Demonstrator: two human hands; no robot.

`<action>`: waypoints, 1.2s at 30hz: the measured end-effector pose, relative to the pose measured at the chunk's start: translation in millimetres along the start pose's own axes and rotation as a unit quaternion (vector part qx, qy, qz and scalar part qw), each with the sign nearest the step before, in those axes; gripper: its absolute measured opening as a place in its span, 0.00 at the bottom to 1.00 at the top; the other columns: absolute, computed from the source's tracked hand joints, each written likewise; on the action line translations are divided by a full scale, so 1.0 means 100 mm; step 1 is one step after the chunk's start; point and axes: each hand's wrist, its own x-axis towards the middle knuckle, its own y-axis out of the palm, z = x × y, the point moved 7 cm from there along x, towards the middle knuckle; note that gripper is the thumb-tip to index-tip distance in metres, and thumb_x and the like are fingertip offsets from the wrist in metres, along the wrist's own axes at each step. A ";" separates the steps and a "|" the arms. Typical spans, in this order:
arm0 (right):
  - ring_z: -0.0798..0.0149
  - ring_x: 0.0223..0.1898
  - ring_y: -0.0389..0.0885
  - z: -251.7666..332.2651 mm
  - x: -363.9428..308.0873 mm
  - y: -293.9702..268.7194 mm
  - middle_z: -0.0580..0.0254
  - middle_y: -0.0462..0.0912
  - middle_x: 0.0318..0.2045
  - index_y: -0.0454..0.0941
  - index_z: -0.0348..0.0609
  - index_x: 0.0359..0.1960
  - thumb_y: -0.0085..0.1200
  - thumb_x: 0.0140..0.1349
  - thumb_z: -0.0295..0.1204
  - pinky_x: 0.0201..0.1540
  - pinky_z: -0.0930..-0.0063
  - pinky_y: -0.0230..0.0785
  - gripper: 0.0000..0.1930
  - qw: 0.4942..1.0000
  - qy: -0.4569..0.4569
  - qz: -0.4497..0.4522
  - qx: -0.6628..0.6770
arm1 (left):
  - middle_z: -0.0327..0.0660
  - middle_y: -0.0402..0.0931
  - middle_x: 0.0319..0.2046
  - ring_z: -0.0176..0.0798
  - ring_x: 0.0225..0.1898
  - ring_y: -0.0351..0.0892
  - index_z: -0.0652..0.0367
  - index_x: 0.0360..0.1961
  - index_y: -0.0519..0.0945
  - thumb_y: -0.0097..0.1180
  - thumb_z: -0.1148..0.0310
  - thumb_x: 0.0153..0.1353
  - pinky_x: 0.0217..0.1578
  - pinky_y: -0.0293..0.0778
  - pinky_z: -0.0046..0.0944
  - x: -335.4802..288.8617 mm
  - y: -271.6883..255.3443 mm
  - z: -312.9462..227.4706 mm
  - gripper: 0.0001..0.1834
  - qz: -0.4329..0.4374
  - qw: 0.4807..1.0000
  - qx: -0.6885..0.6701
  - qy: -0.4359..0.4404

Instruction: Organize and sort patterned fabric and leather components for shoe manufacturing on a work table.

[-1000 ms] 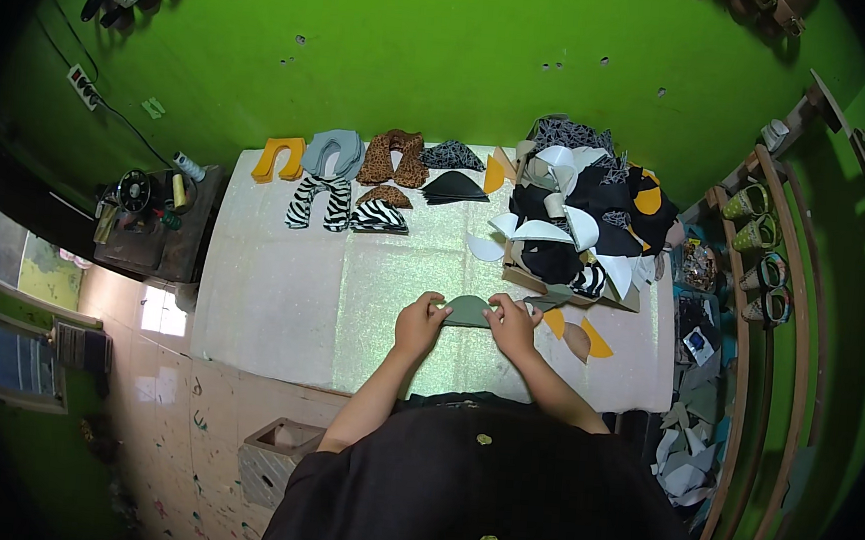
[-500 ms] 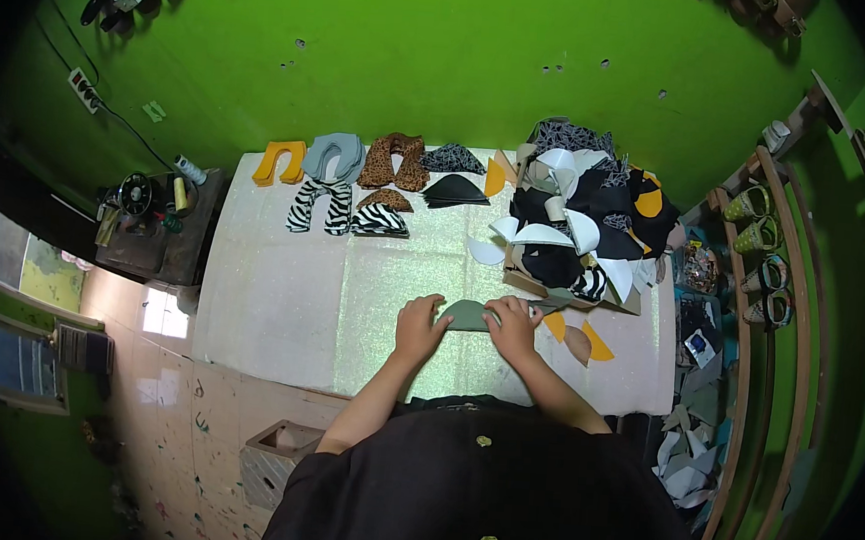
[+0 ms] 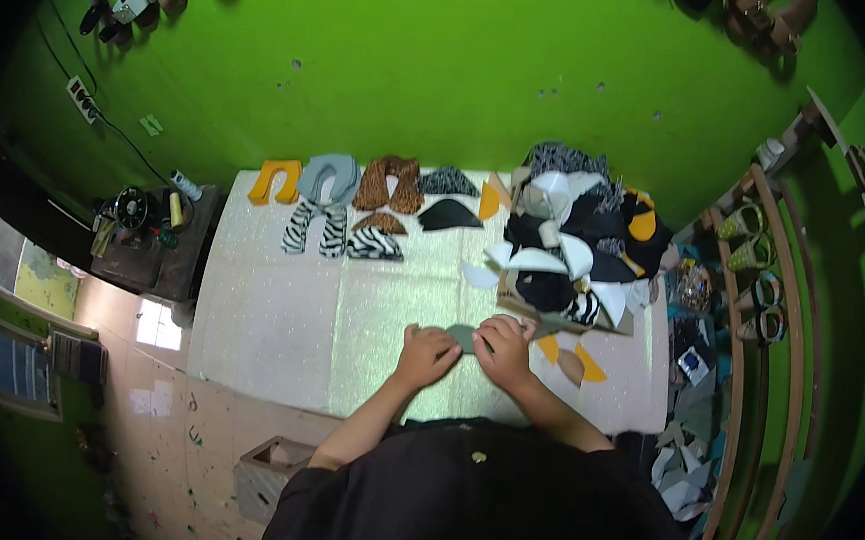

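Note:
A grey-green half-round piece (image 3: 462,336), which looks like a small stack of cut material, is on the pale table in front of me, largely covered by my hands. My left hand (image 3: 429,354) closes on its left end with fingers bent. From the other side, my right hand (image 3: 504,349) grips the right end, its thumb toward the middle. To the right of that hand lie yellow cut pieces (image 3: 590,362) and a brown half-round piece (image 3: 570,367).
An overfull cardboard box (image 3: 517,304) of black, white and yellow pieces stands at the right. Sorted stacks line the back: yellow arches (image 3: 276,181), grey arches (image 3: 330,176), zebra-patterned arches (image 3: 300,229), leopard-patterned pieces (image 3: 388,182), and black half-rounds (image 3: 450,215). A sewing machine (image 3: 132,211) sits left.
My hands have drawn closer together over the half-round piece, covering more of it. The whole view has tilted slightly, so the table appears lower.

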 end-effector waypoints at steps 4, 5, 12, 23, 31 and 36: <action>0.64 0.42 0.73 -0.14 0.79 -0.61 0.69 0.78 0.32 0.76 0.49 0.25 0.54 0.54 0.32 0.52 0.50 0.48 0.04 0.990 0.019 -0.139 -0.009 | 0.35 0.80 0.37 0.37 0.48 0.73 0.52 0.32 0.83 0.53 0.59 0.58 0.53 0.50 0.53 -0.07 -0.04 0.04 0.11 -0.034 0.999 -0.002 -0.032; 0.63 0.42 0.73 -0.26 1.03 -0.67 0.68 0.79 0.32 0.77 0.48 0.25 0.54 0.55 0.33 0.51 0.50 0.48 0.05 0.988 0.027 -0.146 -0.041 | 0.34 0.80 0.37 0.37 0.48 0.72 0.52 0.32 0.83 0.53 0.59 0.58 0.53 0.50 0.53 -0.08 -0.07 0.04 0.11 -0.052 0.998 -0.012 -0.039; 0.58 0.52 0.71 -1.42 1.86 -0.31 0.62 0.80 0.43 0.80 0.46 0.40 0.51 0.55 0.34 0.55 0.34 0.48 0.13 0.961 0.141 0.034 -0.236 | 0.33 0.78 0.35 0.37 0.45 0.72 0.52 0.29 0.82 0.56 0.61 0.56 0.52 0.51 0.50 -0.06 -0.32 0.10 0.08 -0.115 0.991 -0.017 -0.073; 0.57 0.42 0.77 -1.59 1.75 -0.15 0.62 0.81 0.34 0.77 0.48 0.32 0.53 0.56 0.38 0.58 0.38 0.44 0.09 0.968 0.142 0.073 -0.193 | 0.34 0.79 0.32 0.38 0.42 0.73 0.50 0.27 0.83 0.60 0.62 0.53 0.49 0.55 0.42 -0.33 -0.44 0.35 0.06 -0.181 0.974 -0.014 -0.139; 0.63 0.30 0.78 -1.54 1.59 -0.89 0.66 0.79 0.24 0.75 0.47 0.33 0.57 0.55 0.38 0.57 0.54 0.49 0.10 0.975 0.202 -0.073 0.055 | 0.35 0.79 0.33 0.39 0.43 0.73 0.52 0.29 0.83 0.61 0.63 0.53 0.50 0.54 0.43 -0.23 -0.37 0.27 0.06 -0.153 0.978 -0.052 -0.130; 0.71 0.25 0.76 -1.52 1.35 -0.99 0.69 0.77 0.21 0.77 0.45 0.35 0.59 0.52 0.34 0.37 0.77 0.64 0.11 0.965 0.173 0.000 0.195 | 0.36 0.79 0.34 0.39 0.43 0.73 0.52 0.29 0.83 0.60 0.63 0.53 0.50 0.55 0.43 -0.16 -0.38 0.19 0.06 -0.147 0.980 -0.063 -0.117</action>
